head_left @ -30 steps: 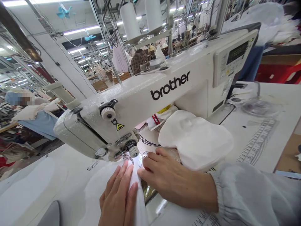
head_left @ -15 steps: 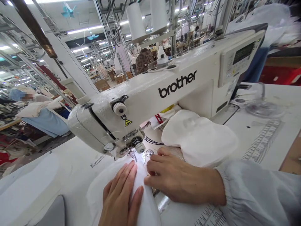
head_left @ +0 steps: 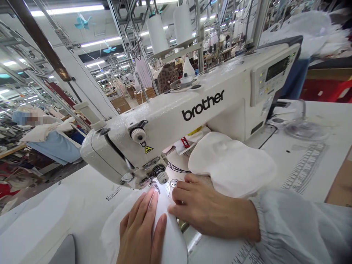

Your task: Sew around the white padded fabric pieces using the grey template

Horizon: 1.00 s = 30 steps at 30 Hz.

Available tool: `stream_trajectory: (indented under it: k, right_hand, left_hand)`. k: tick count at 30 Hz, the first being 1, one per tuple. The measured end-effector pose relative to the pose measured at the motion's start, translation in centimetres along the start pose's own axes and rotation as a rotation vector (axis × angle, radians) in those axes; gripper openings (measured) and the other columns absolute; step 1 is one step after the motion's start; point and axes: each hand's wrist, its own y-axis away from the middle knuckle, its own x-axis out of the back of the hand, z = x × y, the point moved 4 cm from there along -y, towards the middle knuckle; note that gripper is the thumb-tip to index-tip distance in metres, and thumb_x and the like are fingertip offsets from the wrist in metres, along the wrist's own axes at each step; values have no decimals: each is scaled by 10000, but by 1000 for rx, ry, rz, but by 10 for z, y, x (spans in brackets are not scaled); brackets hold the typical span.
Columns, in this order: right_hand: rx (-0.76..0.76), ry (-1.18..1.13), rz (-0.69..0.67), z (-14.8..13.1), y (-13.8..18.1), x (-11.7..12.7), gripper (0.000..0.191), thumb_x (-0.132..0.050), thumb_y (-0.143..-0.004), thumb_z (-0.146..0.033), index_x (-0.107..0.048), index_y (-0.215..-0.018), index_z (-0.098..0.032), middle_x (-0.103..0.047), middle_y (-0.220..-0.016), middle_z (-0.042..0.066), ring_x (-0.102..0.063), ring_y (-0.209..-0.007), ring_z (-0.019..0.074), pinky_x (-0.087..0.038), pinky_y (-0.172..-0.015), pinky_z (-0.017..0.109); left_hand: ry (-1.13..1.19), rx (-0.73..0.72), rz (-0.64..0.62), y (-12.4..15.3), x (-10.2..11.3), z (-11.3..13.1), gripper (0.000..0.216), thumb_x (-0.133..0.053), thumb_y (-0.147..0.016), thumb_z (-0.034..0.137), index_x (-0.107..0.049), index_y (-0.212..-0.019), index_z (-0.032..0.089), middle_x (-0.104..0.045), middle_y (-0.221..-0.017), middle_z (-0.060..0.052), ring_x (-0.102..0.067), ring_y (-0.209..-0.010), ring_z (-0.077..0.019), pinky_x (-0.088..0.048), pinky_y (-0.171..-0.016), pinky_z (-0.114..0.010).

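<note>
My left hand [head_left: 141, 231] lies flat with fingers stretched out on a white fabric piece [head_left: 170, 238], fingertips close to the needle area [head_left: 154, 186] of the white Brother sewing machine [head_left: 192, 110]. My right hand [head_left: 209, 211] rests just to the right, its fingers curled and pressed on the fabric's right edge beside the needle plate. A stack of white padded fabric pieces [head_left: 233, 165] sits right behind my right hand under the machine arm. The fabric under the presser foot is lit by the machine lamp.
Two white thread cones [head_left: 167, 27] stand above the machine. A control panel [head_left: 272, 73] is on its right end. The white table [head_left: 305, 161] carries a printed ruler scale and a clear bobbin winder cover [head_left: 302, 124]. Another person [head_left: 41, 128] works far left.
The view shifted slightly; both hands have stayed on the fabric, which has advanced a little toward the needle, with my left fingers nearer the presser foot.
</note>
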Motion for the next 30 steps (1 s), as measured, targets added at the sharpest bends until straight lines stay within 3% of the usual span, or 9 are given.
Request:
stream_trajectory:
  k: [11, 18, 30]
  right_hand:
    - [39, -13, -6, -5, -1, 3, 223, -506, -962, -167, -604, -762, -168, -591, -793, 11, -434, -724, 154, -305, -724, 349]
    - [-79, 20, 3, 0, -4, -7, 166, -523, -957, -166, -570, -798, -182, -553, -801, 13, -407, -727, 163, -298, -697, 340]
    - [-110, 67, -9, 4, -5, -11, 122, -518, -965, -165, -538, -847, -188, -571, -879, 25, -445, -787, 182, -315, -719, 348]
  left_hand:
    - [2, 27, 4, -2, 2, 2, 401, -323, -1007, 327, -535, -1323, 201, -590, -1409, -43, -527, -1296, -189, -421, -957, -390]
    - [-12, 26, 3, -7, -4, -5, 414, -324, -1004, 346, -580, -1286, 183, -601, -1392, -75, -539, -1284, -207, -430, -967, -408]
    - [38, 85, -39, -18, -7, -14, 453, -299, -999, 381, -609, -1256, 173, -655, -1292, -100, -534, -1261, -275, -412, -981, -467]
